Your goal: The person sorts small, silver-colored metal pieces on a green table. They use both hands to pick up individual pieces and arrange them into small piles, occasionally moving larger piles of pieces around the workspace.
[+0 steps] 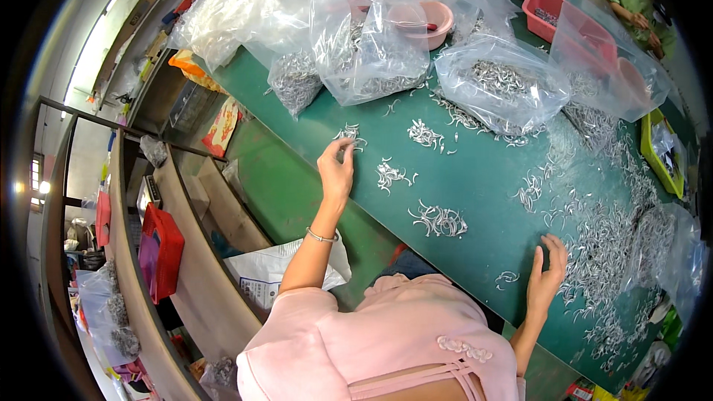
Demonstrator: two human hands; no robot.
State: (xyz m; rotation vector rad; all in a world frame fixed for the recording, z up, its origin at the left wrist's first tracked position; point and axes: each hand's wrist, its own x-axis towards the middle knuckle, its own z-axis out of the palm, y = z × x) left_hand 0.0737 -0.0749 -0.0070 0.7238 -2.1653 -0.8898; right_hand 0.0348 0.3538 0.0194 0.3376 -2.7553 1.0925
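Small silvery curved metal pieces lie about the green table in piles. My left hand point(336, 168) is at the table's left edge, thumb and fingertips drawn together at a small pile of pieces point(353, 134); whether a piece is between them is too small to see. Other little piles sit nearby: one pile point(391, 174) below it, another point(425, 134) to its right and a larger pile point(440, 220) nearer me. My right hand point(548, 271) rests open, fingers apart, at the left side of a broad heap of loose pieces point(605, 252). A tiny cluster point(507, 278) lies left of it.
Clear plastic bags of pieces point(505, 78) line the table's far side, with a pink bowl point(434, 24) and pink basket point(546, 11) among them. A yellow-green tray point(661, 152) stands at right. Another person point(631, 4) sits at far right. Shelves with a red basket point(161, 252) are left.
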